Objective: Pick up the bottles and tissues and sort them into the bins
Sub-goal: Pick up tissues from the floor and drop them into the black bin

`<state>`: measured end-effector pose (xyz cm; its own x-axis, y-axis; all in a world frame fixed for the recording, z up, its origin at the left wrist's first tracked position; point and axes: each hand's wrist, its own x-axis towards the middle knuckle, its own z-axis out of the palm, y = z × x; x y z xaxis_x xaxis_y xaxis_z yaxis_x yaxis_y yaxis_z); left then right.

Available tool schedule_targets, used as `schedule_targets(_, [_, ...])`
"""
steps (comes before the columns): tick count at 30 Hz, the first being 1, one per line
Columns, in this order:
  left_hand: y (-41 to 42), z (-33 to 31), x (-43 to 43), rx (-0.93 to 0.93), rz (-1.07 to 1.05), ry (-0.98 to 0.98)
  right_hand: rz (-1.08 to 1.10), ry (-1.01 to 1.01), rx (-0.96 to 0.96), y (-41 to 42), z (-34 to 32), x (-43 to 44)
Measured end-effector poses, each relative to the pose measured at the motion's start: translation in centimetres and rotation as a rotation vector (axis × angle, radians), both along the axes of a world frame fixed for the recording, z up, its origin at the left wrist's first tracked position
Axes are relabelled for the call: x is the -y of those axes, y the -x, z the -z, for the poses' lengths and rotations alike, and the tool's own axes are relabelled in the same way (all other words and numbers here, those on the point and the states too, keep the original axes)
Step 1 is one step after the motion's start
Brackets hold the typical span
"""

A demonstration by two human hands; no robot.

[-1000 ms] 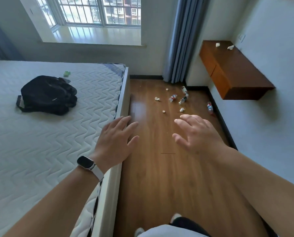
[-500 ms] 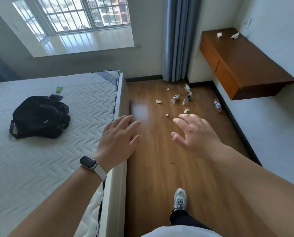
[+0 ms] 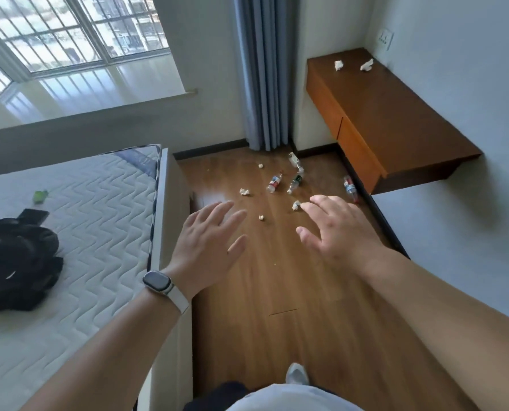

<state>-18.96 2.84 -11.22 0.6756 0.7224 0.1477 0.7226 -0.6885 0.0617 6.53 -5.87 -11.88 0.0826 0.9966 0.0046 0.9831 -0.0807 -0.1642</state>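
Observation:
Several plastic bottles lie on the wooden floor far ahead: a red-labelled bottle (image 3: 274,182), a green-labelled bottle (image 3: 294,182), one by the curtain (image 3: 294,159) and one near the cabinet (image 3: 350,188). Crumpled tissues lie among them (image 3: 244,191), (image 3: 260,217), (image 3: 296,205), (image 3: 260,165). Two more tissues sit on the wooden cabinet top (image 3: 339,65), (image 3: 366,65). My left hand (image 3: 208,241), with a watch on the wrist, and my right hand (image 3: 336,229) are stretched forward, fingers spread, holding nothing, well short of the litter. No bins are in view.
A bed with a quilted mattress (image 3: 99,232) fills the left, carrying a black backpack (image 3: 16,262), a phone (image 3: 32,216) and a small green object (image 3: 40,195). A wall-mounted wooden cabinet (image 3: 395,123) juts out at right. A blue curtain (image 3: 262,72) hangs ahead.
The view has moved forward and tilted; the bottles and tissues appear nearer. A foot has stepped forward. Both hands stay spread and empty.

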Motion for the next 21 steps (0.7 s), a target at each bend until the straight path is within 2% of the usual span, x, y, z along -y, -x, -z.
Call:
schedule_targets(9, [-3.5, 2.3, -10.8, 0.018, 0.040, 0.025, 0.059, 0.023, -0.010, -3.1, 1.5, -9.4])
schedule_targets(21, [-8.8, 5.6, -32.1, 0.036, 0.188, 0.068, 0.171, 0.114, 0.081, -5.9, 1.9, -26.5])
